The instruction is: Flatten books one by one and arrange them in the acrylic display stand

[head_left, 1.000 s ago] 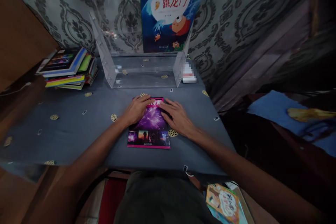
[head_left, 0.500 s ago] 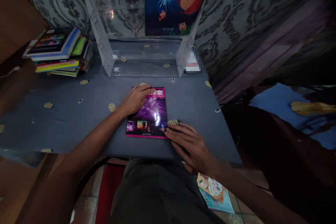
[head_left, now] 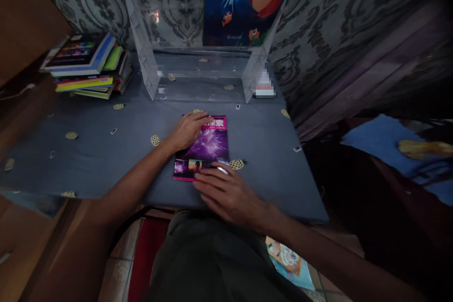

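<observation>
A closed book with a purple and pink cover [head_left: 213, 144] lies flat on the cloth-covered table [head_left: 269, 170], right in front of me. Over its upper left part rests my left hand [head_left: 188, 130], fingers stretched across the top of the cover and hiding some of the title. My right hand [head_left: 230, 193] is over the lower right corner with its fingers extended. Its fingertips reach across the bottom edge of the cover; whether they press on it I cannot tell. Neither hand grips the book.
A clear acrylic rack [head_left: 148, 73] stands at the back, holding a blue picture book with orange fish [head_left: 233, 19]. To the left is a stack of books [head_left: 88, 63]. A blurred-out white and red item [head_left: 264, 86] sits right of the rack. Another book [head_left: 292, 262] lies low, below the table's front edge.
My right hand has moved left from beside the book's lower right corner onto its lower part. My left hand stays on the upper left of the cover. The view has shifted slightly.
</observation>
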Demonstrator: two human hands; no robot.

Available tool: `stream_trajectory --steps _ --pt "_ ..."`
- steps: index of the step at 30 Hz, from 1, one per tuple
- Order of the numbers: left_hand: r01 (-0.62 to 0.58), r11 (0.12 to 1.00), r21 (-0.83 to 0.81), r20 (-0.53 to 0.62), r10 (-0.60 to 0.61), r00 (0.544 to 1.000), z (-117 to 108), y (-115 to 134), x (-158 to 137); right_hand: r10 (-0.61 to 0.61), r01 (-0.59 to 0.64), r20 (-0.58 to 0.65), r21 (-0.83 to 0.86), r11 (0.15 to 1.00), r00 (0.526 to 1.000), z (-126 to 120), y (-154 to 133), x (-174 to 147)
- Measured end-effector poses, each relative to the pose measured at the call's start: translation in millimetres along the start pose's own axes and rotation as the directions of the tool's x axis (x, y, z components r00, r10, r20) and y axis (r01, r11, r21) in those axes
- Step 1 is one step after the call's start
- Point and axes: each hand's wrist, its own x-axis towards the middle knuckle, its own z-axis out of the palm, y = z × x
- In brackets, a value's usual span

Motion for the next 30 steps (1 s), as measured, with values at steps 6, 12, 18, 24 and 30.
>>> stream_trajectory --steps 6,12,18,24,30 --pt "-0.017 1.000 -0.020 -0.013 0.016 1.000 2 -2 -1 -0.064 0.031 0.334 0.104 0.994 0.940 24 -9 22" --pt "-0.029 0.999 -0.027 -0.014 0.028 1.000 2 -4 -1 -0.006 -0.042 0.376 0.120 0.992 0.927 11 -5 -4" --pt "-0.005 0.999 -0.038 0.011 0.006 1.000 1 -5 -1 0.135 -0.158 0.228 0.085 0.984 0.964 -5 -4 -41" --pt "0.020 0.997 -0.074 -0.001 -0.020 1.000 0 0 -1 0.243 -0.251 0.153 0.037 0.967 0.958 -19 14 -58" --pt "0.049 0.987 -0.155 -0.072 -0.061 0.996 -2 4 -3 0.345 -0.346 0.141 -0.018 0.938 0.928 -20 58 -29"
